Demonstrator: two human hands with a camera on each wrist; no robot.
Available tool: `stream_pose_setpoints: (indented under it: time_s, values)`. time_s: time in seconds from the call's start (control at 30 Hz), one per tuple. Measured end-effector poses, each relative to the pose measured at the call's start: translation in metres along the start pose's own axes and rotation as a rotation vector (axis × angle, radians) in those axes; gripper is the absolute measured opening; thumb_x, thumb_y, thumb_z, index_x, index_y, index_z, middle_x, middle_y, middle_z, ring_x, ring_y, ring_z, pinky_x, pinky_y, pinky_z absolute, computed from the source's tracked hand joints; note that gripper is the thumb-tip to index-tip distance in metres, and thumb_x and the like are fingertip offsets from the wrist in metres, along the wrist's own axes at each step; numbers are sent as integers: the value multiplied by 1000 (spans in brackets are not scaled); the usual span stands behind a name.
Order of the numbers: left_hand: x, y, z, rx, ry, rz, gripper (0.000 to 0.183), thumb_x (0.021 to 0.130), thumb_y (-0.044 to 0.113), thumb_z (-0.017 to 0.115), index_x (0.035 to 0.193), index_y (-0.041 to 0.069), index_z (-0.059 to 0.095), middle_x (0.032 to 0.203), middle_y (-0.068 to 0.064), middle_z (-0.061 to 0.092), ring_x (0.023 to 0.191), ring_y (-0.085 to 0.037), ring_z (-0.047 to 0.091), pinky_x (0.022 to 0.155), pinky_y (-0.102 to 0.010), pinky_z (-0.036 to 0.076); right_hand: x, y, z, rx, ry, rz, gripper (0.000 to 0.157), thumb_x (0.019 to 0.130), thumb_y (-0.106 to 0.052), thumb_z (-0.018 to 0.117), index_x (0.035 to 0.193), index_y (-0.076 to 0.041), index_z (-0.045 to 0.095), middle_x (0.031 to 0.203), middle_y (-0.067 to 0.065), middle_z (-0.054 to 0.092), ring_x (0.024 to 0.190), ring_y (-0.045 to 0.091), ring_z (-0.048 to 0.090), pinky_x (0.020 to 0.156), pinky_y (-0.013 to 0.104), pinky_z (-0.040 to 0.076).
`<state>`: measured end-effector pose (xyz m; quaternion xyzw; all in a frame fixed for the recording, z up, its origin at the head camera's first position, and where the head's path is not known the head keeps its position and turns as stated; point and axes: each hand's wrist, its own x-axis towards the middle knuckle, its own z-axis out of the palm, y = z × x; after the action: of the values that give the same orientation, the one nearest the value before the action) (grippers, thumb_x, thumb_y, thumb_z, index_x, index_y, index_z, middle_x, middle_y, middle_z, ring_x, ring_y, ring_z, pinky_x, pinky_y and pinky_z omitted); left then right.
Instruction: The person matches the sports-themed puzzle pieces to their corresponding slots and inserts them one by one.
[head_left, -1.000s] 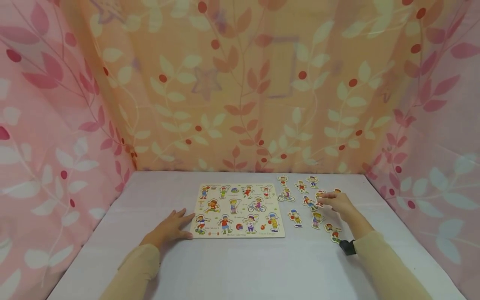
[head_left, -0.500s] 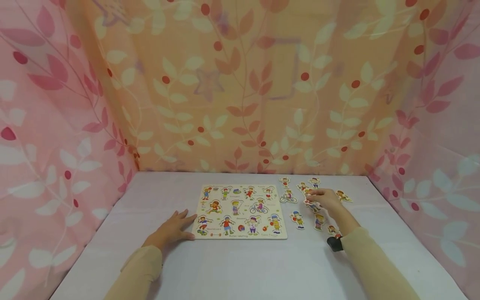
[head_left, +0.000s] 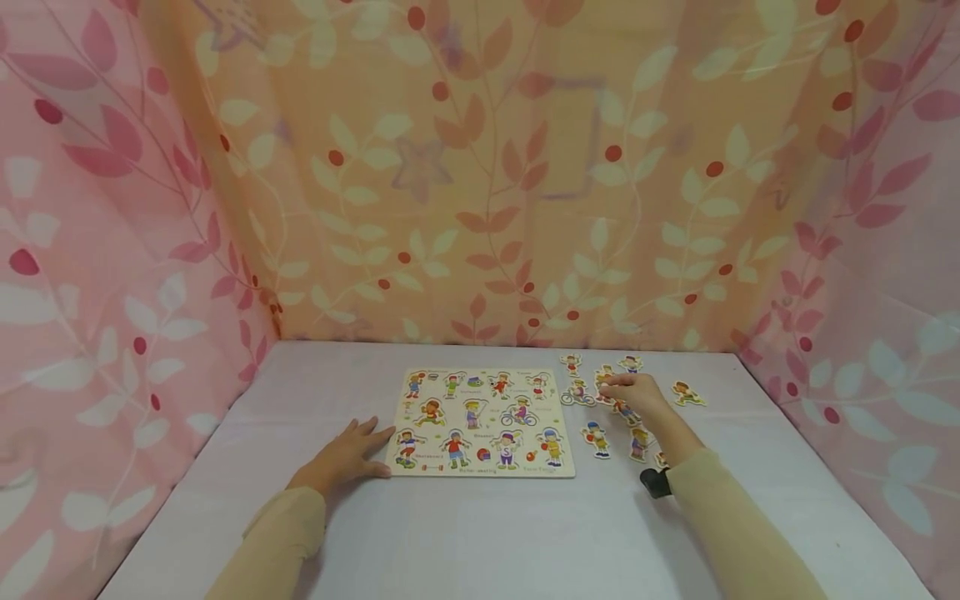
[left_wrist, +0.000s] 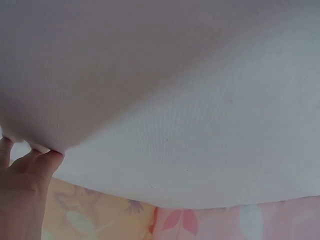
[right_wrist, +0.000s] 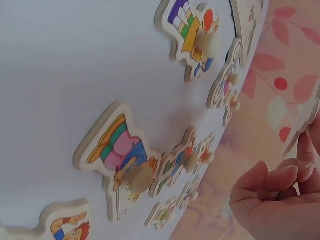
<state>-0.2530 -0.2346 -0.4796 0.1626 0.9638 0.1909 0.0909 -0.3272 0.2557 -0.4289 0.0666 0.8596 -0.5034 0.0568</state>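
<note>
A wooden puzzle board (head_left: 480,437) with printed sporty children lies flat on the table. My left hand (head_left: 348,458) rests at its left edge, fingers spread, fingertips touching or very near the edge. In the left wrist view the left hand (left_wrist: 27,185) shows only at the lower left, on the white surface. My right hand (head_left: 641,398) pinches a wooden puzzle piece (right_wrist: 306,117), lifted above the other pieces right of the board. The right wrist view has the right hand (right_wrist: 280,192) at the right, the piece seen nearly edge-on, its picture hidden.
Several loose puzzle pieces with round knobs lie right of the board, among them a cyclist piece (head_left: 578,393), a blue-capped player (head_left: 596,439), a golfer piece (right_wrist: 127,157) and a runner (head_left: 687,393). Patterned curtains (head_left: 480,208) stand behind the table and on both sides.
My right hand has moved left toward the board, carrying a puzzle piece picked from the group. The runner piece now shows uncovered. My left hand stays by the board's edge.
</note>
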Motion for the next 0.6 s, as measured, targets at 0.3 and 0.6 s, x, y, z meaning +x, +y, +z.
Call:
stream_pose_setpoints:
  time_s: [0.3,0.6]
  values:
    - [1,0,0,-10,7,-8,81,75,45,77,141,6,50,148,-33,32,133,-62,19,105,-70,21,5,-4,15,5,-14,-29,30,93,-19,67,111,4,65,106,15,67,108,34,55,91,51,45]
    - [-1,3,-2,-30,12,-9,79,77,43,76,141,6,50,149,-32,31,134,-61,18,106,-70,19,4,-18,32,35,-17,23,29,93,-19,66,113,3,63,122,21,58,112,34,52,101,53,41]
